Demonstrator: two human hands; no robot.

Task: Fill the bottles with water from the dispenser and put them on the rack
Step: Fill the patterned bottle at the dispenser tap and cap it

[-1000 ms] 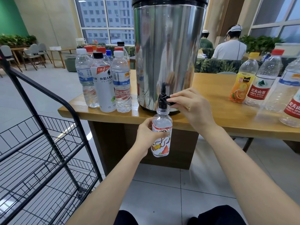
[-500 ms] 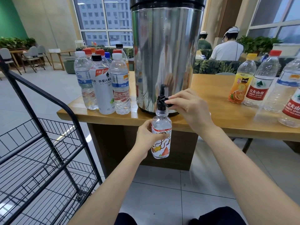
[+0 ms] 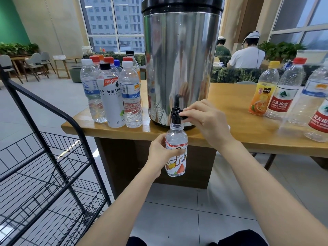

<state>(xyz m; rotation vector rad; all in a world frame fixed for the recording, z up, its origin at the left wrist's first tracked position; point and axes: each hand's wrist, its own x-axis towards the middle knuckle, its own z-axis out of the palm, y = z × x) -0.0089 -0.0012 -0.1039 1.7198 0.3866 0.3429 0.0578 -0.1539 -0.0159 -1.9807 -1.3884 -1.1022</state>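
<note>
Left hand (image 3: 160, 151) grips the small bottle (image 3: 176, 158), mouth snug under the tap (image 3: 175, 112) that the right hand (image 3: 206, 122) pinches; dispenser (image 3: 179, 68) sits at the worktop (image 3: 248, 134) edge, probably for clearance.

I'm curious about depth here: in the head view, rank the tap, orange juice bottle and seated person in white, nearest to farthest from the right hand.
1. Tap: pinched by the right hand.
2. Orange juice bottle: on the table, to its right.
3. Person in white: far behind the table.
</note>
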